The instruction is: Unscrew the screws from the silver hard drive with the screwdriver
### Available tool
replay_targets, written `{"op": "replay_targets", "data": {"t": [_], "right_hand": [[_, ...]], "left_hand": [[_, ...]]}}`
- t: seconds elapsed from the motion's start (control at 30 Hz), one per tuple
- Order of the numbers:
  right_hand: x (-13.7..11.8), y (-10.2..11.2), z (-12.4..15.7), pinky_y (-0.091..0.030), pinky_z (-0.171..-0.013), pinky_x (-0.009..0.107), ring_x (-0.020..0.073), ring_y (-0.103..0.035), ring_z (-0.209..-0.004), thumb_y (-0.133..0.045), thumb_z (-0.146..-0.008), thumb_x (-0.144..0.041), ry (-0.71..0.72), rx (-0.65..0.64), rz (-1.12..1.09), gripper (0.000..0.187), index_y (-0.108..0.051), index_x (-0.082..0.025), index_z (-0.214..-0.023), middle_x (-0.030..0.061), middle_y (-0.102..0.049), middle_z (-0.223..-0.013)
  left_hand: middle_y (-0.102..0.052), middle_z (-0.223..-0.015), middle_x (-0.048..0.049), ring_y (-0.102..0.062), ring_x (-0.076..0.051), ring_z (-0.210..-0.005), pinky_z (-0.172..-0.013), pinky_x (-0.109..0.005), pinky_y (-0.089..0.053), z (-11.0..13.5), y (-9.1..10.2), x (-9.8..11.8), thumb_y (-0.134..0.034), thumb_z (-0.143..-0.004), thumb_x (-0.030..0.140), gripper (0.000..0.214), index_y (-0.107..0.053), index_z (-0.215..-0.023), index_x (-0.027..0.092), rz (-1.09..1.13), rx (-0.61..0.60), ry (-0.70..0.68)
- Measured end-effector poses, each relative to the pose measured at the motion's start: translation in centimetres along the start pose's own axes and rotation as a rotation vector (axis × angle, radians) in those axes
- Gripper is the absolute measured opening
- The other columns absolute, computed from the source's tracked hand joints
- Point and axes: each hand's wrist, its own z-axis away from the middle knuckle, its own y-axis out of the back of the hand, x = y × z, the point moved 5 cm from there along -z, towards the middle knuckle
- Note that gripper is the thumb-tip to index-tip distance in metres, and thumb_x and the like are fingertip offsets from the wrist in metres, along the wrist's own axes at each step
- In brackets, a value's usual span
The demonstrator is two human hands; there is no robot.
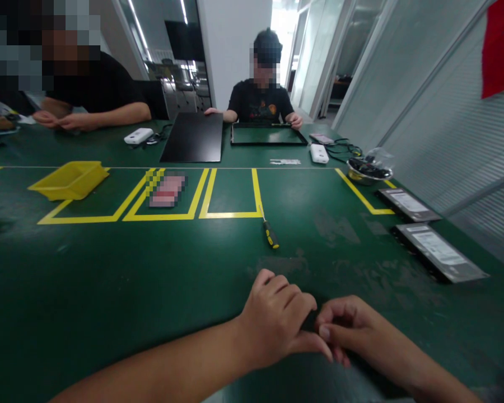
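Low in the head view, my left hand [277, 322] rests over the green table [172, 296], its fingers loosely curled and its thumb held out, with a gap between thumb and fingers. My right hand [355, 330] meets it from the right; thumb and forefinger are pinched beside the left thumb and fingertips. Whether anything sits in that pinch is hidden. Beyond my hands lies a screwdriver [271, 235] with a black and yellow handle. At the right edge are two hard drives, a nearer drive [439, 252] and a farther drive [407, 204].
Yellow tape [231, 215] marks rectangles near a yellow bin [73, 179] and a pixelated pink item [168, 190]. A metal bowl [365, 178] holds dark items. Across, one person touches a black panel [195, 137] and a thin black frame [269, 144]; another sits left.
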Motion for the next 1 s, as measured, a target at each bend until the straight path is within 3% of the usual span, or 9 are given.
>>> {"op": "replay_targets", "data": {"t": [0.07, 0.13, 0.23, 0.3, 0.43, 0.6, 0.73, 0.83, 1.0], "right_hand": [[-1.1, 3.1, -0.3, -0.047, -0.061, 0.029, 0.0165, -0.061, -0.065, -0.060, -0.087, -0.048, 0.163, 0.232, 0.414, 0.029, -0.067, -0.021, -0.082, 0.0032, -0.066, -0.072], [-1.8, 6.8, -0.3, -0.049, -0.079, 0.037, 0.0229, -0.065, -0.087, -0.054, -0.091, -0.042, 0.266, 0.494, 0.827, 0.023, -0.068, -0.024, -0.091, 0.0063, -0.069, -0.093], [-1.0, 12.9, -0.7, -0.048, -0.072, 0.036, 0.0258, -0.065, -0.091, -0.037, -0.097, -0.040, -0.039, 0.733, 1.298, 0.032, -0.065, -0.024, -0.098, 0.0085, -0.067, -0.102], [-0.7, 16.1, -0.9, -0.045, -0.067, 0.037, 0.0288, -0.065, -0.092, -0.029, -0.100, -0.039, -0.145, 0.801, 1.342, 0.040, -0.064, -0.021, -0.100, 0.0130, -0.065, -0.105], [-0.9, 19.8, -0.9, -0.044, -0.065, 0.038, 0.0315, -0.065, -0.091, -0.026, -0.099, -0.036, -0.303, 0.851, 1.353, 0.042, -0.064, -0.018, -0.094, 0.0170, -0.064, -0.101], [-1.7, 22.2, -0.2, -0.047, -0.069, 0.040, 0.0349, -0.064, -0.100, -0.037, -0.091, -0.029, -0.453, 0.863, 1.299, 0.033, -0.066, -0.019, -0.106, 0.0190, -0.064, -0.114], [-2.4, 24.2, 0.0, -0.047, -0.077, 0.041, 0.0372, -0.060, -0.110, -0.036, -0.094, -0.037, -0.471, 0.905, 1.285, 0.043, -0.061, -0.014, -0.120, 0.0230, -0.058, -0.125], [-2.7, 25.3, -0.5, -0.046, -0.080, 0.039, 0.0358, -0.059, -0.111, -0.032, -0.097, -0.043, -0.464, 0.930, 1.287, 0.050, -0.063, -0.007, -0.115, 0.0261, -0.058, -0.121], [-2.6, 25.6, -1.5, -0.045, -0.075, 0.039, 0.0353, -0.062, -0.103, -0.030, -0.098, -0.044, -0.485, 0.964, 1.264, 0.052, -0.067, -0.009, -0.108, 0.0245, -0.063, -0.113]], "left_hand": [[-0.058, -0.069, -0.0015, -0.051, -0.018, -0.068, -0.065, -0.036, -0.031, 0.2, -0.3, 0.7, -0.047, -0.092, 0.067, 0.051, -0.056, -0.080, 0.018, -0.027, -0.062, -0.013], [-0.056, -0.067, -0.0013, -0.050, -0.018, -0.066, -0.062, -0.036, -0.029, 0.9, -0.9, 2.3, -0.049, -0.097, 0.052, 0.040, -0.052, -0.074, 0.019, -0.039, -0.179, -0.131], [-0.053, -0.065, -0.0004, -0.048, -0.017, -0.062, -0.055, -0.033, -0.026, 2.7, -2.1, 5.1, -0.055, -0.095, 0.037, 0.029, -0.051, -0.072, 0.020, 0.007, -0.336, -0.369], [-0.052, -0.064, 0.0011, -0.048, -0.016, -0.059, -0.053, -0.032, -0.025, 3.8, -2.9, 6.0, -0.060, -0.091, 0.025, 0.020, -0.052, -0.074, 0.021, 0.018, -0.397, -0.419], [-0.053, -0.064, 0.0018, -0.049, -0.017, -0.059, -0.054, -0.032, -0.027, 4.1, -3.1, 6.0, -0.064, -0.090, 0.031, 0.022, -0.052, -0.075, 0.020, 0.041, -0.420, -0.412], [-0.055, -0.065, 0.0013, -0.050, -0.017, -0.059, -0.054, -0.033, -0.028, 3.5, -2.4, 5.4, -0.063, -0.091, 0.039, 0.029, -0.051, -0.073, 0.019, 0.055, -0.401, -0.386], [-0.055, -0.064, 0.0015, -0.049, -0.017, -0.059, -0.055, -0.033, -0.028, 3.6, -2.3, 5.5, -0.065, -0.089, 0.039, 0.031, -0.049, -0.072, 0.019, 0.060, -0.379, -0.383], [-0.055, -0.064, 0.0020, -0.050, -0.017, -0.060, -0.055, -0.033, -0.028, 3.8, -2.4, 5.4, -0.066, -0.088, 0.038, 0.030, -0.049, -0.072, 0.019, 0.054, -0.383, -0.375], [-0.055, -0.065, 0.0029, -0.051, -0.017, -0.061, -0.055, -0.033, -0.028, 3.8, -2.1, 5.2, -0.063, -0.090, 0.038, 0.027, -0.051, -0.075, 0.019, 0.063, -0.400, -0.375]]}}
